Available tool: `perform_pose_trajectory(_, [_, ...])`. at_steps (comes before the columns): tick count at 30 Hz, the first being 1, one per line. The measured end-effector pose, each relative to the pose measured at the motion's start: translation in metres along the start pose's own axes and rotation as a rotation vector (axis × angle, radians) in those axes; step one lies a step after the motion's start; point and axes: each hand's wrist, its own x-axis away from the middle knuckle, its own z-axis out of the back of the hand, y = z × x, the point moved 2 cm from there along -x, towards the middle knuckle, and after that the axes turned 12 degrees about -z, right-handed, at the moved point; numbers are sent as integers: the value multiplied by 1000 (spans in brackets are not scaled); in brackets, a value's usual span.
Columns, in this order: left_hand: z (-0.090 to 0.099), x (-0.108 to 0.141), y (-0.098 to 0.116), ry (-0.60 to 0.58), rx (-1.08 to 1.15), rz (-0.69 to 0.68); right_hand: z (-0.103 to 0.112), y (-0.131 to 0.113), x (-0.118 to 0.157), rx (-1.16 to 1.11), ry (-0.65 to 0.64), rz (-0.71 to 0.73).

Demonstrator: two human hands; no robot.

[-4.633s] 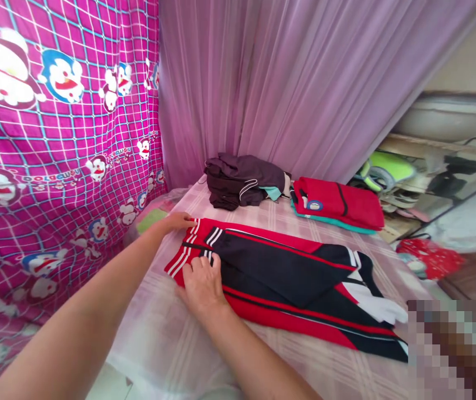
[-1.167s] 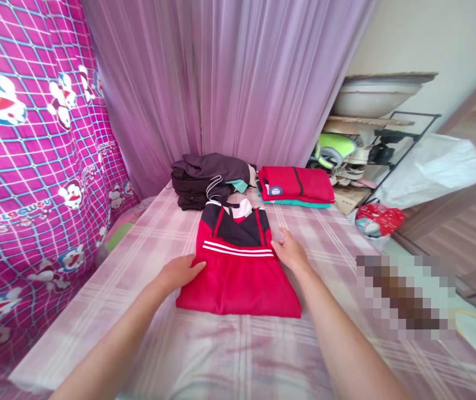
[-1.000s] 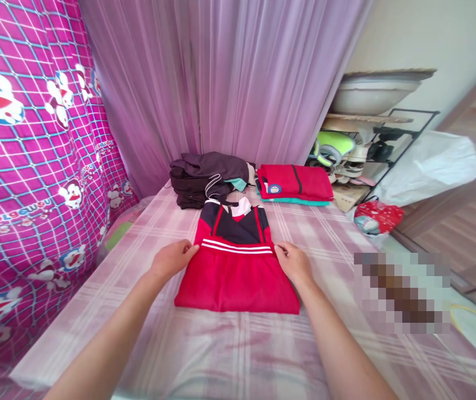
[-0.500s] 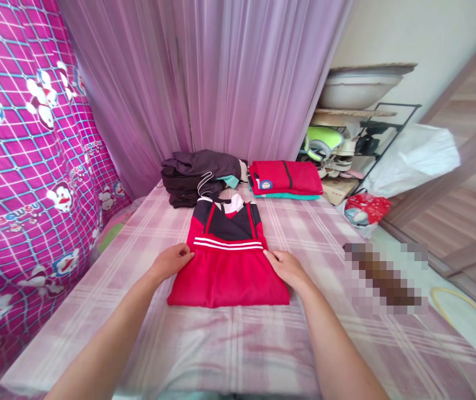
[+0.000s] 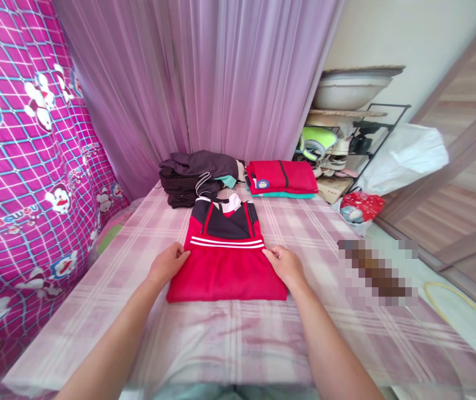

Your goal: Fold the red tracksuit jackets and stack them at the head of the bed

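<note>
We are looking down on a folded red garment (image 5: 226, 272) lying flat in the middle of a pink checked bed surface (image 5: 337, 333), its red lower panel nearest us and a dark navy upper part with white stripes lying beyond it. We are seeing the left hand (image 5: 166, 265) resting at the garment's left edge, fingers curled onto the fabric just below the white stripes. The right hand (image 5: 284, 265) is sitting at the opposite edge at the same height, fingers bent and touching the cloth. Both hands are pressing or pinching the edges; we cannot tell whether any fabric is actually being gripped between fingers and thumb. The garment is lying flat on the surface, not lifted.

Beyond the garment, at the far end of the surface, we are noting a dark heap of clothes (image 5: 198, 178) on the left and a folded red stack (image 5: 281, 176) with a teal layer beneath it on the right; the dark heap is just touching the garment's far end. A sheer purple curtain (image 5: 221, 78) is hanging behind them, and a magenta cartoon-print cloth (image 5: 25, 166) is covering the left side. A rack holding shoes (image 5: 337, 155) is standing at the right.
</note>
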Motion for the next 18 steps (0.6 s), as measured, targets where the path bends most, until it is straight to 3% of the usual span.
perform_pose_trajectory(3, [10, 10, 10, 76, -47, -35, 12, -7, 10, -40, 98, 25])
perform_pose_trajectory(7, [13, 22, 54, 280, -167, -322, 18, -41, 35, -95, 323, 340])
perform_pose_trajectory(9, [0, 22, 77, 283, -219, -458, 7, -59, 46, -36, 280, 507])
perform_pose_trajectory(11, [-20, 18, 90, 236, -270, -466, -10, -70, 52, 90, 158, 556])
perform_pose_trajectory(14, [-43, 10, 90, 197, -294, -406, -30, -71, 51, 229, 16, 508])
perform_pose_trajectory(18, [-50, 8, 81, 224, -279, -395, -33, -63, 44, 251, -33, 524])
